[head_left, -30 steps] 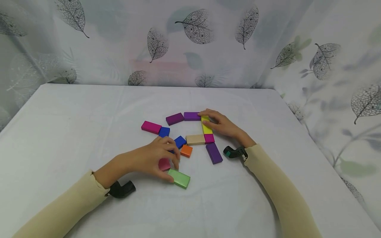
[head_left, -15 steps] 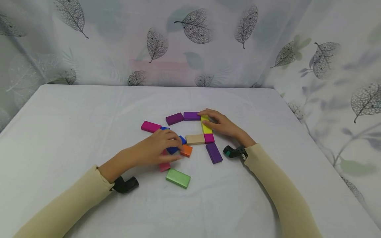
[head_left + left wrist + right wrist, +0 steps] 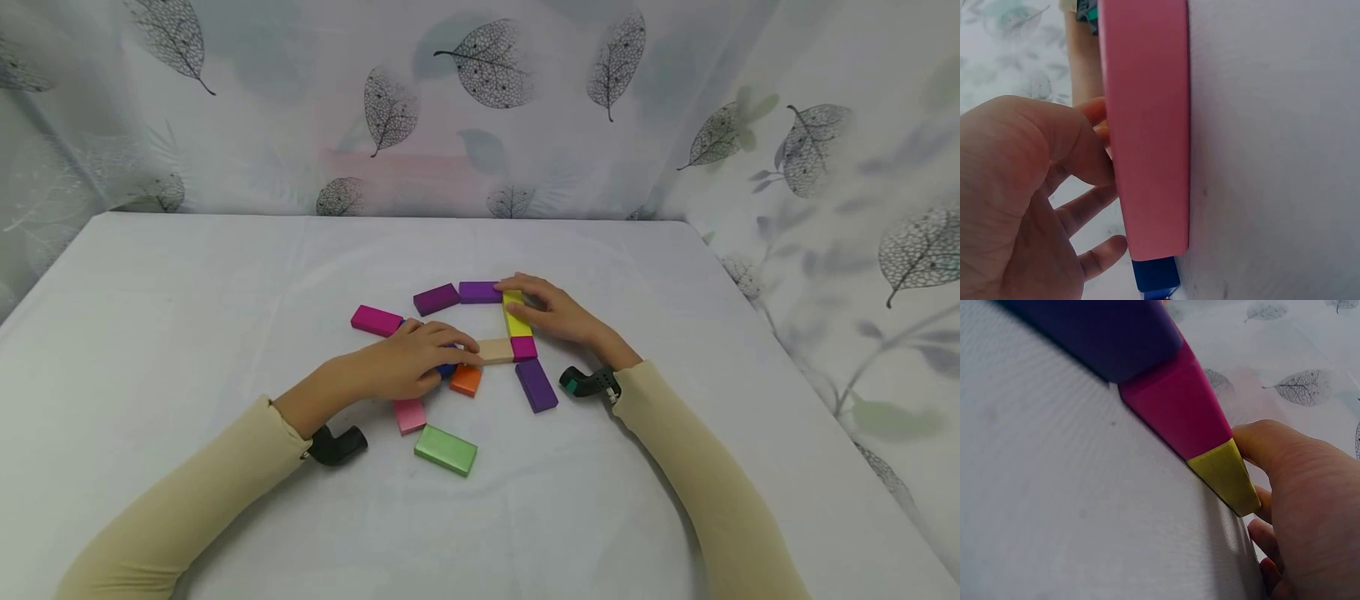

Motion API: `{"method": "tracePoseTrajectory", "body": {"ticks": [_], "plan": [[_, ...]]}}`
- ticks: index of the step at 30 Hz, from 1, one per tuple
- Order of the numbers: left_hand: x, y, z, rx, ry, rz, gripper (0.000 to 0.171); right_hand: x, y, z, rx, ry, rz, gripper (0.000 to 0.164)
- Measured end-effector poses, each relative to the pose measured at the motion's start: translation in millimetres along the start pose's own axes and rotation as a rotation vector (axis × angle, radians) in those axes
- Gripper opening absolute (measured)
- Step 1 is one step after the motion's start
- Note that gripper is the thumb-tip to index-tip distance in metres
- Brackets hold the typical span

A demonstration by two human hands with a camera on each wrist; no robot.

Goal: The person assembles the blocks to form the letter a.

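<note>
My left hand (image 3: 411, 358) lies over the blue blocks (image 3: 447, 368), its fingertips reaching the left end of a beige block (image 3: 495, 351) and its thumb by the orange block (image 3: 466, 381). My right hand (image 3: 557, 310) rests at the yellow block (image 3: 519, 321), thumb on it and index finger at the far corner, by a purple block (image 3: 478, 292). In the right wrist view, yellow adjoins a magenta block (image 3: 1175, 406). The left wrist view shows a pink block (image 3: 1147, 131) close up, the left fingers (image 3: 1088, 212) spread behind it. Part of the blue blocks is hidden under the left hand.
A green block (image 3: 446, 450) lies nearest the front, touching the pink one. Another magenta block (image 3: 377, 321) and a dark purple block (image 3: 436, 299) lie at the back left. A purple block (image 3: 536, 386) slants below the right corner. All lie on a white-covered table (image 3: 225, 333).
My left hand has left the green block and moved up and right onto the blue blocks, uncovering part of the pink block. My right hand has stayed at the yellow block.
</note>
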State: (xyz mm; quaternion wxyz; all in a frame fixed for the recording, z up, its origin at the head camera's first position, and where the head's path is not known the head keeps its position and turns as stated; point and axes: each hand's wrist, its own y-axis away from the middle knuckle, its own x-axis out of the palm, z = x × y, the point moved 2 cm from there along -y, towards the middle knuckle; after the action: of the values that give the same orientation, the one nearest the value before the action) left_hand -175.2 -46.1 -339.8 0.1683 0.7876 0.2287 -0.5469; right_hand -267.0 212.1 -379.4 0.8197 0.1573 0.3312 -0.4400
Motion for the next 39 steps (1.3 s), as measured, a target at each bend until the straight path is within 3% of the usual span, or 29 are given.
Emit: {"method": "tracePoseTrajectory", "body": {"ticks": [13,21,31,39], "plan": [[1.4,0.4,0.0,-0.038,0.017,-0.001,0.042,0.4,0.7,1.2,0.014,0.01,0.011,0.043],[3.2,1.0,-0.8,-0.01,0.003,-0.066,0.03,0.9,-0.1,-0.6,0.016,-0.001,0.006,0.044],[2.9,-1.6,-4.5,-0.015,-0.019,-0.074,0.035,1.1,1.0,0.9,0.009,0.027,0.007,0.044],[1.9,-5.2,-9.8,0.02,-0.071,-0.104,0.032,0.8,-0.5,1.5,-0.002,0.025,0.005,0.043]]}}
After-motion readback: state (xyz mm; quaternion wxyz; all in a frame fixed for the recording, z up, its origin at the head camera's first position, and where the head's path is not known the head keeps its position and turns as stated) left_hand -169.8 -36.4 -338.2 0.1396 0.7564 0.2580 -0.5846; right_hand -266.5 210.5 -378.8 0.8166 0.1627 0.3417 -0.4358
